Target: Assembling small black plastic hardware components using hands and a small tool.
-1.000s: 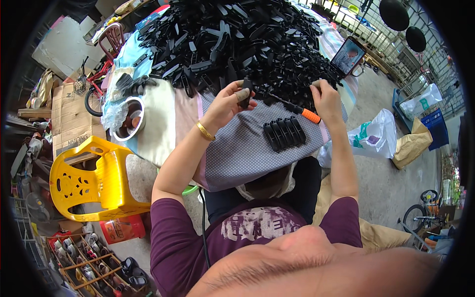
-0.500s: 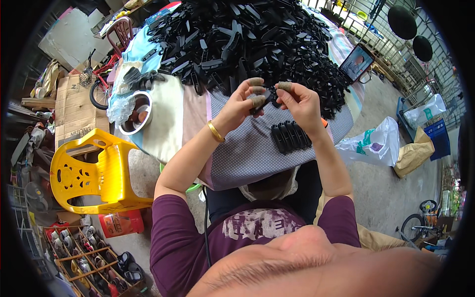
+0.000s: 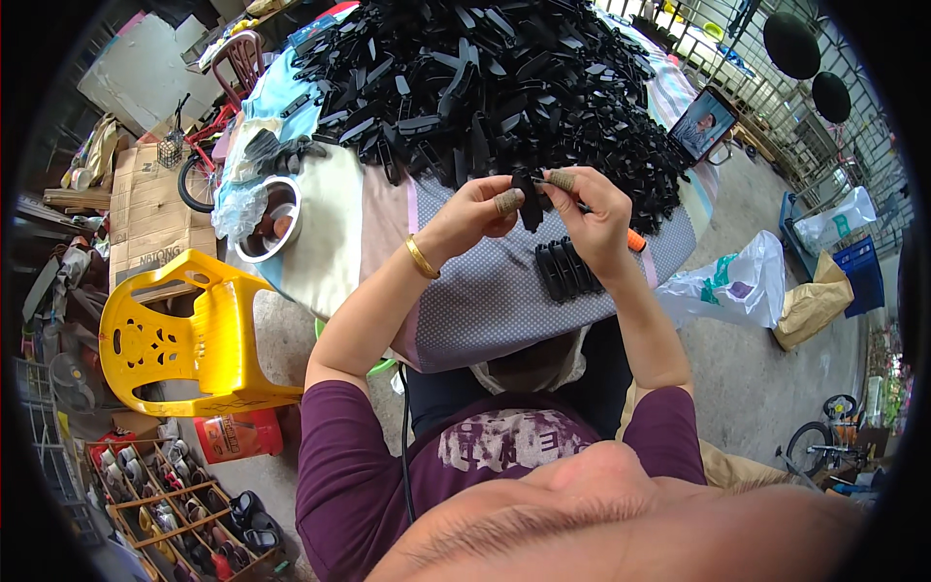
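Between finger and thumb, my left hand (image 3: 485,206) grips a long black plastic piece (image 3: 528,204), held upright over the table edge. My right hand (image 3: 590,204) pinches close against the upper end of that piece. Something thin and light shows at its fingertips, too small to name. Brownish finger covers wrap some fingers of both hands. Below my right hand stands a tight row of similar black pieces (image 3: 562,272), lined up side by side. A great heap of loose black plastic pieces (image 3: 436,87) rises just beyond my hands.
An orange cylinder-shaped thing (image 3: 635,240) lies by my right wrist. A tablet (image 3: 702,124) leans at the heap's right. On the left are a metal bowl (image 3: 281,238) and a yellow plastic chair (image 3: 208,335). Bags (image 3: 742,281) lie on the floor to the right.
My left hand has turned the black piece upright, and its fingers have curled in. My right hand has moved slightly, its fingertips now close against the piece's upper end.
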A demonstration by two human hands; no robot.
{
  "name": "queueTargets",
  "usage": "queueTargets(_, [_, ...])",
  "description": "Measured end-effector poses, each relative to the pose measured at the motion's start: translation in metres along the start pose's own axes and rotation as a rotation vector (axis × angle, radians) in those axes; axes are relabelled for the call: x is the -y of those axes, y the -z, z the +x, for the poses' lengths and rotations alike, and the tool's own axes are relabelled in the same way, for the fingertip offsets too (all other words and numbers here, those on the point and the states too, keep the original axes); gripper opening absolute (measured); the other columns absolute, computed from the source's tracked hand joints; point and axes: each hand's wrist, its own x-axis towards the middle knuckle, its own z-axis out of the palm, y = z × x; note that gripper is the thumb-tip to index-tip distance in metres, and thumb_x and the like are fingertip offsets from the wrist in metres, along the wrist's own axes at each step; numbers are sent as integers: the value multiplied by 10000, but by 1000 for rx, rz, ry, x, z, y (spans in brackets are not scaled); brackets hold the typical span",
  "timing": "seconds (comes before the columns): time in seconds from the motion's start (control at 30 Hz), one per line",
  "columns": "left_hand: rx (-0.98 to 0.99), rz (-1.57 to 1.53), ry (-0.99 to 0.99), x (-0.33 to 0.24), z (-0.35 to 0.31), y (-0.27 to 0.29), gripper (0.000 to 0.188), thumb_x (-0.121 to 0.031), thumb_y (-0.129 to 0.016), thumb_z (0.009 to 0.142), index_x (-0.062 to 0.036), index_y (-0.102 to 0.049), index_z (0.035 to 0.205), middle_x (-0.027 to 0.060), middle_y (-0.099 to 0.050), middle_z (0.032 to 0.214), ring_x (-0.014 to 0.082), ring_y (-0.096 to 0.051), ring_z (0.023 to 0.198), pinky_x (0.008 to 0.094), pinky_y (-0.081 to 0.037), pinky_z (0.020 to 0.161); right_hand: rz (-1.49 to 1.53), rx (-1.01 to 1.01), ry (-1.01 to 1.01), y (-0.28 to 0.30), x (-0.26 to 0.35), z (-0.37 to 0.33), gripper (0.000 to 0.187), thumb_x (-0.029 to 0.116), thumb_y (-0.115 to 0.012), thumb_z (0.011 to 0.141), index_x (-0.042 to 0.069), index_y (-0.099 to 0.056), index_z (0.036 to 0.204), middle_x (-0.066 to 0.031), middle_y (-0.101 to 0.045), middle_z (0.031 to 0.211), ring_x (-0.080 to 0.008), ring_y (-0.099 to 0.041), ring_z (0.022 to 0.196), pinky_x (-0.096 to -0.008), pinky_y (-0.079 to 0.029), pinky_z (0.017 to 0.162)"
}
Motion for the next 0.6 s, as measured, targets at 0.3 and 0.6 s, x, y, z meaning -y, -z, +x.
queueTargets(0.3, [-130,57,-58,1,0,-10,416,-201,-611,876,-64,-502,1253,-69,-526,808,0,-391,614,143,-325,532,-301,-79,267,-6,-3,0,111,13,-678,728,-12,-652,833,-109,-640,814,-230,-619,666,-289,-506,572])
queueTargets(0.6, [-154,149,-90,3,0,-10,396,-194,-616,871,-66,-525,1235,-79,-490,743,2,-359,581,143,-300,502,-501,78,289,-5,8,-3,173,38,-643,741,-37,-633,897,-107,-610,875,-252,-599,755,-318,-503,637])
